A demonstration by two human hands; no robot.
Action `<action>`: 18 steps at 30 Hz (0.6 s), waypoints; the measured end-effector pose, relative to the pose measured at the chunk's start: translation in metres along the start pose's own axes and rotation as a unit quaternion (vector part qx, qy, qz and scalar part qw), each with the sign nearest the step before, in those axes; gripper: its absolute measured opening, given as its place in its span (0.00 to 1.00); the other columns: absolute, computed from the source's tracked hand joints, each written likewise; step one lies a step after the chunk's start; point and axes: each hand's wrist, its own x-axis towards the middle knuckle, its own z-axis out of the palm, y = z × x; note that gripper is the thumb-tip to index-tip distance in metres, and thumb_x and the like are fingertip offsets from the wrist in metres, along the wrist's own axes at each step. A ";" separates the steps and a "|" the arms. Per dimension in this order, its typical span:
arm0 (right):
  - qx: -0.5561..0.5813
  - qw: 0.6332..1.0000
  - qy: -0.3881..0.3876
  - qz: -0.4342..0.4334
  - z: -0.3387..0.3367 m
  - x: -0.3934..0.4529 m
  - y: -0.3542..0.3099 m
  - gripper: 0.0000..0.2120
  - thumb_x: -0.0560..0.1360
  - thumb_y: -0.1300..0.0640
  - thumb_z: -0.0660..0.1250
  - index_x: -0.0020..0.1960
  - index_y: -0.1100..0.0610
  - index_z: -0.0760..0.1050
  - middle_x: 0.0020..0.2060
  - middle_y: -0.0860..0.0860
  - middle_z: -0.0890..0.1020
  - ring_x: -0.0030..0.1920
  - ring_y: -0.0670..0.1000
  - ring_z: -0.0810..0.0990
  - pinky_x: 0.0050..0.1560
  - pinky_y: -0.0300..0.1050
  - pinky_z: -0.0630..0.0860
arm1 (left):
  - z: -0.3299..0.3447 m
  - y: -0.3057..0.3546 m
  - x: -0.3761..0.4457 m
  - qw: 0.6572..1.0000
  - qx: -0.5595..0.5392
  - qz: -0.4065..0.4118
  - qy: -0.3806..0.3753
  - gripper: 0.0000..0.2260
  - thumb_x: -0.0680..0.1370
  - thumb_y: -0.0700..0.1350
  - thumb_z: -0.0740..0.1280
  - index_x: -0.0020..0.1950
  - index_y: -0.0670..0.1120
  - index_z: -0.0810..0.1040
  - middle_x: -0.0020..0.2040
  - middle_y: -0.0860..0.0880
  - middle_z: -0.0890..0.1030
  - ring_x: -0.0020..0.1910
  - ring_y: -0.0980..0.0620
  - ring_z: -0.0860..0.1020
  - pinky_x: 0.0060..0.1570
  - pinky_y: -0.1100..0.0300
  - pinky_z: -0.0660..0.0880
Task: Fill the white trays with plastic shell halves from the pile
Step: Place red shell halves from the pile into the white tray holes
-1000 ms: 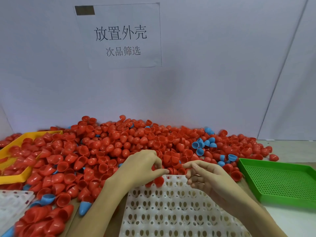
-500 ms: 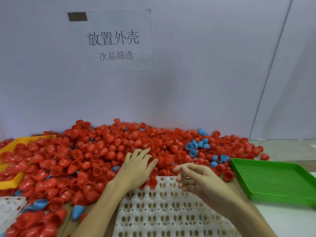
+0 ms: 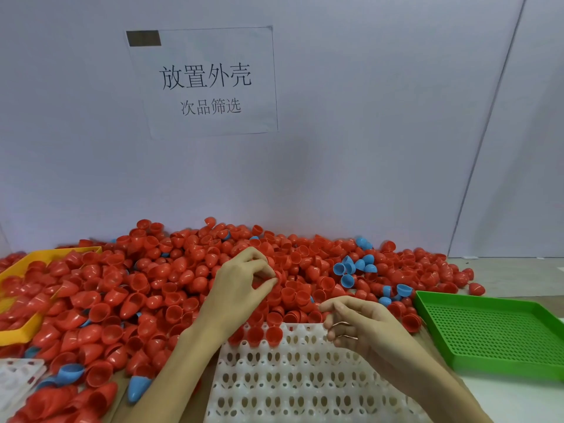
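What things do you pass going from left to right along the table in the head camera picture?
yellow tray → left hand reaching into the pile of red shells → right hand → cluster of blue shells → green tray.

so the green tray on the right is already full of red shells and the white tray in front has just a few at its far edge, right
Not quite. The head view shows the green tray holding no shells at all; its perforated floor is bare. The rest stands: the white tray has only a few red shells at its far edge.
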 end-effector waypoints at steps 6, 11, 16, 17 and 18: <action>-0.081 0.994 -0.016 -0.074 0.015 -0.009 -0.008 0.19 0.79 0.52 0.74 0.69 0.43 0.78 0.58 0.54 0.85 0.56 0.58 0.87 0.55 0.48 0.83 | 0.005 0.027 -0.003 0.954 -0.285 -0.074 -0.050 0.10 0.75 0.33 0.77 0.46 0.48 0.85 0.50 0.51 0.85 0.50 0.50 0.87 0.52 0.59 0.83; -0.142 0.978 0.025 -0.150 0.030 -0.015 -0.013 0.18 0.76 0.52 0.75 0.65 0.49 0.79 0.52 0.53 0.87 0.47 0.56 0.88 0.50 0.44 0.84 | 0.008 0.042 -0.006 0.940 -0.325 -0.030 -0.105 0.11 0.74 0.29 0.74 0.48 0.44 0.82 0.50 0.46 0.85 0.51 0.46 0.86 0.54 0.58 0.82; -0.175 0.972 0.036 -0.152 0.030 -0.015 -0.014 0.13 0.78 0.52 0.73 0.60 0.55 0.80 0.50 0.55 0.87 0.48 0.57 0.88 0.47 0.50 0.86 | 0.004 0.040 -0.005 0.947 -0.301 -0.048 -0.101 0.08 0.75 0.35 0.77 0.48 0.47 0.83 0.48 0.48 0.86 0.50 0.47 0.87 0.55 0.55 0.83; -0.168 0.975 0.036 -0.143 0.029 -0.015 -0.013 0.12 0.78 0.52 0.73 0.60 0.55 0.80 0.50 0.55 0.87 0.49 0.57 0.87 0.46 0.50 0.86 | 0.003 0.039 -0.005 0.950 -0.292 -0.057 -0.097 0.08 0.75 0.37 0.78 0.48 0.48 0.83 0.47 0.49 0.87 0.49 0.48 0.87 0.54 0.56 0.83; -0.156 0.978 0.035 -0.133 0.028 -0.014 -0.013 0.11 0.78 0.52 0.73 0.58 0.55 0.81 0.50 0.55 0.87 0.49 0.56 0.87 0.46 0.49 0.86 | 0.002 0.037 -0.004 0.953 -0.282 -0.066 -0.092 0.08 0.75 0.38 0.78 0.47 0.48 0.83 0.46 0.50 0.87 0.48 0.50 0.87 0.52 0.58 0.83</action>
